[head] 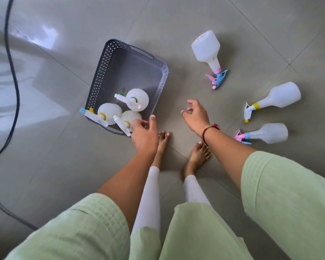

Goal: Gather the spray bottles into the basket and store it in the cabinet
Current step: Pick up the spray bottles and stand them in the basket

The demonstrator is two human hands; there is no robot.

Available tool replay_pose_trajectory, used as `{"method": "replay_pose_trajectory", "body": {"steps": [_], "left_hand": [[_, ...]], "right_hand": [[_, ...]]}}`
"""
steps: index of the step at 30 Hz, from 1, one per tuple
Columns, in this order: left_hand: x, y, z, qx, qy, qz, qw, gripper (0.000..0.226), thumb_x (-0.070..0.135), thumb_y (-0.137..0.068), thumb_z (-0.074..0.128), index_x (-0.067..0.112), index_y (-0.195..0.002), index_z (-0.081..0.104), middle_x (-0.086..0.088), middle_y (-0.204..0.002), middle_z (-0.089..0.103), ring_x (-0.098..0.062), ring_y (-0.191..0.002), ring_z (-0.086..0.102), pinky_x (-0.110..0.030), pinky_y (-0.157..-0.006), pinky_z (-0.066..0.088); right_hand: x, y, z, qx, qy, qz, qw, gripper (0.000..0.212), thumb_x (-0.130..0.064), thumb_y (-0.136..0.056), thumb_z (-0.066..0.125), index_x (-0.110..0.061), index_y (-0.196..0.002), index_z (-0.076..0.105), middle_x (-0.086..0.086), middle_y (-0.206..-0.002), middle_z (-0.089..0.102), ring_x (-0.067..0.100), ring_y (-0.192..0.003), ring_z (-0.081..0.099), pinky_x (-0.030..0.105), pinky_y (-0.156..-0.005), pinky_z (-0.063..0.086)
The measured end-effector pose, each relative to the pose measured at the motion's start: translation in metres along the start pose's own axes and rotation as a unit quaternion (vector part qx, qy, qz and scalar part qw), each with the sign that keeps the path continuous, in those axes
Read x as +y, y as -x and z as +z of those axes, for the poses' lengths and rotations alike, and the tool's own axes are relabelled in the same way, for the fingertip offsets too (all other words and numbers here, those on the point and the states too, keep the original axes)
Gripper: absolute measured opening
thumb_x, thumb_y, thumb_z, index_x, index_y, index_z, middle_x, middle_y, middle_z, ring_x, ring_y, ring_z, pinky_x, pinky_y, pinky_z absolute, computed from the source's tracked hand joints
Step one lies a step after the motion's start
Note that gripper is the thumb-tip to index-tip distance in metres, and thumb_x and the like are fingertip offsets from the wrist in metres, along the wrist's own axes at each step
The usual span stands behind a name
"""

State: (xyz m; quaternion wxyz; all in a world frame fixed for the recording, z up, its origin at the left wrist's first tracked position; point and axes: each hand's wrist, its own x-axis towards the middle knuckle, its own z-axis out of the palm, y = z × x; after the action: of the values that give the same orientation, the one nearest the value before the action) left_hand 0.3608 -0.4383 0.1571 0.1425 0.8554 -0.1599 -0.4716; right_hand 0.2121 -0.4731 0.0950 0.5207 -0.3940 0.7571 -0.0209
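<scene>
A grey perforated basket (101,76) stands on the tiled floor with three white spray bottles upright in its near end (137,99), (109,113), (130,119). Three more white spray bottles lie on the floor to the right: a pink-and-blue-headed one (206,49), a yellow-collared one (278,98) and another pink-and-blue-headed one (268,133). My left hand (144,135) hovers at the basket's near right corner, fingers apart, holding nothing. My right hand (194,115) is spread above the bare floor between the basket and the lying bottles, holding nothing.
A black cable (8,76) runs down the floor on the left. My bare feet (197,156) stand just behind the hands. No cabinet shows in this view.
</scene>
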Motion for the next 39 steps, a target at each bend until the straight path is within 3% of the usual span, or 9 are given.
{"method": "replay_pose_trajectory", "body": {"steps": [3,11,14,19,21,25,29,34,39], "left_hand": [[-0.023,0.004,0.024,-0.06,-0.033,0.004,0.998,0.024,0.045,-0.082,0.055,0.024,-0.072,0.049,-0.002,-0.071,0.069,-0.028,-0.077,0.07,-0.044,-0.081,0.057],[-0.021,0.005,0.092,-0.147,-0.167,0.043,0.974,0.012,0.03,-0.077,0.054,0.021,-0.069,0.054,-0.011,-0.089,0.072,-0.032,-0.093,0.069,-0.046,-0.089,0.055],[-0.012,0.014,0.113,-0.178,-0.238,0.081,0.951,0.009,0.027,-0.082,0.056,0.019,-0.078,0.059,-0.012,-0.095,0.072,-0.031,-0.094,0.067,-0.039,-0.088,0.054],[0.003,0.023,0.147,-0.214,-0.334,0.134,0.908,0.019,0.028,-0.086,0.054,0.015,-0.097,0.063,-0.008,-0.096,0.069,-0.026,-0.093,0.066,-0.03,-0.079,0.05],[0.009,0.025,0.162,-0.228,-0.366,0.152,0.889,0.02,0.029,-0.087,0.054,0.015,-0.099,0.063,-0.006,-0.094,0.067,-0.025,-0.091,0.065,-0.027,-0.074,0.045],[0.018,0.021,0.2,-0.25,-0.395,0.18,0.865,0.022,0.028,-0.087,0.054,0.012,-0.101,0.062,-0.009,-0.098,0.067,-0.028,-0.093,0.065,-0.033,-0.079,0.051],[0.014,0.007,0.24,-0.322,-0.41,0.177,0.835,0.016,0.025,-0.09,0.054,0.012,-0.098,0.058,-0.011,-0.093,0.065,-0.026,-0.083,0.062,-0.033,-0.073,0.048],[-0.002,-0.022,0.266,-0.331,-0.456,0.198,0.802,0.018,0.024,-0.09,0.054,0.01,-0.099,0.06,-0.009,-0.094,0.064,-0.025,-0.081,0.062,-0.03,-0.072,0.045],[-0.017,-0.051,0.26,-0.327,-0.433,0.173,0.822,0.012,0.022,-0.09,0.056,0.012,-0.097,0.058,-0.009,-0.096,0.063,-0.023,-0.08,0.061,-0.027,-0.065,0.044]], "right_hand": [[0.015,0.0,-0.009,0.007,-0.009,0.016,1.0,0.05,-0.022,-0.086,0.061,-0.013,-0.132,0.044,0.011,-0.121,0.057,0.025,-0.113,0.055,0.03,-0.096,0.04],[0.102,0.009,-0.069,0.075,-0.061,0.08,0.992,0.048,-0.024,-0.086,0.061,-0.01,-0.129,0.047,0.014,-0.12,0.057,0.027,-0.111,0.055,0.029,-0.096,0.04],[0.141,0.016,-0.096,0.125,-0.114,0.129,0.977,0.047,-0.024,-0.086,0.061,-0.009,-0.128,0.047,0.016,-0.119,0.058,0.028,-0.111,0.055,0.032,-0.098,0.041],[0.2,0.029,-0.128,0.183,-0.201,0.209,0.939,0.044,-0.023,-0.087,0.059,-0.009,-0.127,0.047,0.012,-0.119,0.06,0.025,-0.111,0.056,0.021,-0.085,0.039],[0.218,0.031,-0.134,0.199,-0.218,0.238,0.925,0.045,-0.025,-0.086,0.06,-0.01,-0.127,0.048,0.012,-0.123,0.058,0.027,-0.113,0.055,0.024,-0.088,0.04],[0.249,0.027,-0.134,0.21,-0.24,0.273,0.907,0.042,-0.027,-0.083,0.063,-0.01,-0.12,0.052,0.013,-0.124,0.058,0.027,-0.108,0.057,0.024,-0.084,0.041],[0.276,0.012,-0.115,0.136,-0.087,0.272,0.949,0.052,-0.036,-0.077,0.065,-0.025,-0.125,0.048,0.015,-0.125,0.049,0.037,-0.116,0.049,0.038,-0.093,0.043],[0.297,-0.011,-0.081,0.042,0.058,0.226,0.971,0.083,-0.04,-0.079,0.067,-0.034,-0.145,0.018,0.018,-0.141,0.035,0.041,-0.127,0.038,0.048,-0.099,0.039],[0.299,-0.03,-0.057,0.045,0.095,0.218,0.97,0.094,-0.038,-0.083,0.066,-0.036,-0.148,-0.002,0.027,-0.145,0.024,0.042,-0.129,0.035,0.049,-0.098,0.042]]}}
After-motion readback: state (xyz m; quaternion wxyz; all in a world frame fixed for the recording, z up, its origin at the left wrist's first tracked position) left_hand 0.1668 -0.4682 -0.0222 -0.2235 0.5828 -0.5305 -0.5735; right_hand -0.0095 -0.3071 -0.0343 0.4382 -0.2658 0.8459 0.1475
